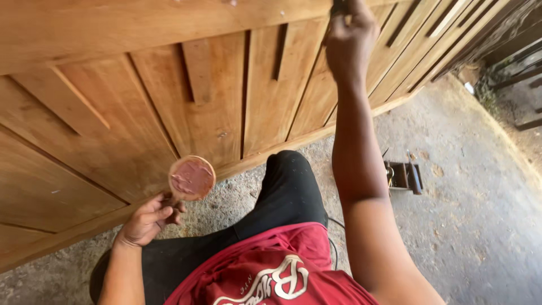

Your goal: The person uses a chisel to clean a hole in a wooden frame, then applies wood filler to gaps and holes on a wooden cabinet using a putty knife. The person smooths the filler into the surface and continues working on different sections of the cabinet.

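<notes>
Head view: left hand (148, 219) grips a round lid smeared with pinkish-brown filler paste (192, 178), low by the knee. Right hand (350, 39) is up high, fingers closed on a small dark tool (339, 8) against the slatted wooden gate (220, 96), well apart from the lid.

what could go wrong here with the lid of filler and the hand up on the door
1. The left hand holds the round lid of pinkish paste only by its lower edge, tilted toward the wooden door; it could slip or smear the clean wood.
2. The right hand is raised high at the frame's top edge, its tool barely visible; at that stretch, pressure may be uneven.
3. A metal tool lies on the concrete floor by the knee, easy to bump.
</notes>
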Motion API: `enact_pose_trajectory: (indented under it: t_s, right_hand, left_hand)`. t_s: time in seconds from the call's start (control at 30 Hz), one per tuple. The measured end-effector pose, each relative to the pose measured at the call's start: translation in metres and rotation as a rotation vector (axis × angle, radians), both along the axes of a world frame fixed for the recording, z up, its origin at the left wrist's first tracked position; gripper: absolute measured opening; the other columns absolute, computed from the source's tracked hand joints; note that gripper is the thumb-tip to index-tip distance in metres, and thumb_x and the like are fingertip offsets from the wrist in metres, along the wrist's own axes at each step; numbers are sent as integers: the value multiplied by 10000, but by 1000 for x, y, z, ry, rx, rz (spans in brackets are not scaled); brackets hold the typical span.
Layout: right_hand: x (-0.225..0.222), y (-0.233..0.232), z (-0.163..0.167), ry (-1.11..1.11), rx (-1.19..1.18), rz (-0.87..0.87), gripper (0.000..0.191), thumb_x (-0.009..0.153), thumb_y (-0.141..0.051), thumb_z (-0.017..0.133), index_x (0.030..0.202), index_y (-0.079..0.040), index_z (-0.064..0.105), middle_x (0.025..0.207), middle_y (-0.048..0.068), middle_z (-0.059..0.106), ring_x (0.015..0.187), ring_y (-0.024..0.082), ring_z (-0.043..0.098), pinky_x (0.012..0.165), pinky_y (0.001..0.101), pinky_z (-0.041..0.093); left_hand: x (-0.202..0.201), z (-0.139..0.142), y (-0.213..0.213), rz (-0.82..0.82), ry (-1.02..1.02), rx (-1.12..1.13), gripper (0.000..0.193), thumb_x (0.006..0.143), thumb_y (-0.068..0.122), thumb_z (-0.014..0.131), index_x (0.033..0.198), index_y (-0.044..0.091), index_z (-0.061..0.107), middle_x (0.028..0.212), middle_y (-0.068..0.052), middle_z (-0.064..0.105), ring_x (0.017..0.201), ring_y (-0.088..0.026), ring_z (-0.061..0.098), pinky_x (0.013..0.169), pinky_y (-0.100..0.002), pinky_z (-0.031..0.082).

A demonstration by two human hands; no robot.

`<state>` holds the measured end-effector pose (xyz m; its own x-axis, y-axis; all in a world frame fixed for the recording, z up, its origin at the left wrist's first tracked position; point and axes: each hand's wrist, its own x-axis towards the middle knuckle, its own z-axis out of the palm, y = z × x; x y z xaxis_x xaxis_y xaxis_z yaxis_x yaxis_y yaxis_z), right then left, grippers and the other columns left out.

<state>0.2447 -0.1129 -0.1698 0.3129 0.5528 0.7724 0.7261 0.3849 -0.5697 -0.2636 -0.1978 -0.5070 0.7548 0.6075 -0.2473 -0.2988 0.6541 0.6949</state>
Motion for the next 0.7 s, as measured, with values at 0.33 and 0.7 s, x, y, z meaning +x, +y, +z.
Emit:
enact_pose_trajectory:
  t_s: [0.33,0.7]
  right_hand:
    - [12,71,-59,51,260,-157,275,900,45,471,1093,8,662,997,124,713,942,252,680,859,351,568]
    - [-7,20,8,-284,248,159,350,940,148,510,1268,79,610,1028,167,697,843,187,667,774,356,547]
  left_hand:
    - [-8,-44,-16,64,293,-5,482,887,69,642,1353,-4,543,1101,-182,680,888,-250,624,799,-418,535]
    - [38,3,-39,151,91,12,377,856,85,649,1222,15,590,1017,-135,697,848,-216,653,758,-370,542]
